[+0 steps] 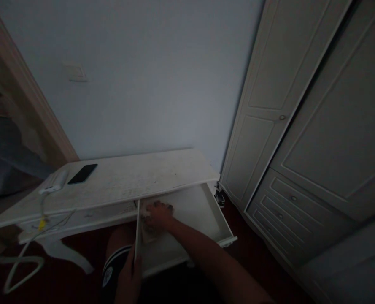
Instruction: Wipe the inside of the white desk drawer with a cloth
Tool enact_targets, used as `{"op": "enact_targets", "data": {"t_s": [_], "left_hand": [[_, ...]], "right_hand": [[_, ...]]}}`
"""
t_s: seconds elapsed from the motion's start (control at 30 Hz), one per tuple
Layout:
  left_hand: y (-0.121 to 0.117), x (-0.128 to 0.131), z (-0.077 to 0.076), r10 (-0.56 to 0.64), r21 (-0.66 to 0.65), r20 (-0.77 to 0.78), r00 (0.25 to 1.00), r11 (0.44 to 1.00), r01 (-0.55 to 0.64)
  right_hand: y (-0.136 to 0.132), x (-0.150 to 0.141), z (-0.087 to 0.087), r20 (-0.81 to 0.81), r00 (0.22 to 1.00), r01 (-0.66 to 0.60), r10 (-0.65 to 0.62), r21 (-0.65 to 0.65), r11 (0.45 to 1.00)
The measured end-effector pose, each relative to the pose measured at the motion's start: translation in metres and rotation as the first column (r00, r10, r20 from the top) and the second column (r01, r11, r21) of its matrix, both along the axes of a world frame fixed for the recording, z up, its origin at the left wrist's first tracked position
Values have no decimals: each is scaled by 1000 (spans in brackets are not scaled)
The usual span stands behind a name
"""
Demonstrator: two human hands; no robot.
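A white drawer (193, 211) is pulled out from the white desk (127, 177). Inside it, at the left end, my right hand (158, 215) presses down on a pale, crumpled cloth (147, 234), its fingers bent round it. Part of the cloth is hidden under the hand, and the dim light blurs its outline. My left hand (130, 270) grips the drawer's left side near the front corner, thumb and fingers along the wall.
On the desk's left end lie a dark phone (82, 173) and a white power strip (55, 181), whose cable (19, 261) hangs in a loop. A white wardrobe (269, 109) stands to the right. A shoe (219, 198) sits on the floor beyond the drawer.
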State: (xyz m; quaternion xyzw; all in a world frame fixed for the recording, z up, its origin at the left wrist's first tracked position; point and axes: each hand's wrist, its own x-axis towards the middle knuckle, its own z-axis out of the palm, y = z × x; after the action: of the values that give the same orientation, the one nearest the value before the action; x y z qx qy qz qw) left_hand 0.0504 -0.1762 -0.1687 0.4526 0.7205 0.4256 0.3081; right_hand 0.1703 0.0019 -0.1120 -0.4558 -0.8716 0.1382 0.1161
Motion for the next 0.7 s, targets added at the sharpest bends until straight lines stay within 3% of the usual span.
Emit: {"op": "enact_targets", "data": {"t_s": [0.1,0.17,0.23,0.33,0.47,0.53,0.63,0.7], "left_hand": [[1,1,0,24,14,-20,1000,1000,-23],[1,3,4,24,46,-47,999,999,-22],[1,4,9,24,90,-82,996,996,-16],[1,3,13,6,206,-185,983,978,32],[5,-9,4,-1,348,-445,896,921,174],[7,-17,-1,-3,368,-554,833,896,248],[11,-24,-1,15,404,-673,740,845,350],[14,-24,3,13,409,-738,674,804,432]], "right_hand": [[-12,21,-5,107,946,-296,306,-97,950],[-22,32,-9,150,889,-408,433,-171,897],[-28,42,-13,160,866,-443,475,-200,874],[-29,65,-14,176,876,-418,448,-185,889],[-17,125,-2,249,920,-277,303,-136,951],[-10,157,7,244,965,-85,96,-52,995],[2,188,18,183,958,212,-222,72,975],[12,190,21,147,933,316,-328,95,944]]}}
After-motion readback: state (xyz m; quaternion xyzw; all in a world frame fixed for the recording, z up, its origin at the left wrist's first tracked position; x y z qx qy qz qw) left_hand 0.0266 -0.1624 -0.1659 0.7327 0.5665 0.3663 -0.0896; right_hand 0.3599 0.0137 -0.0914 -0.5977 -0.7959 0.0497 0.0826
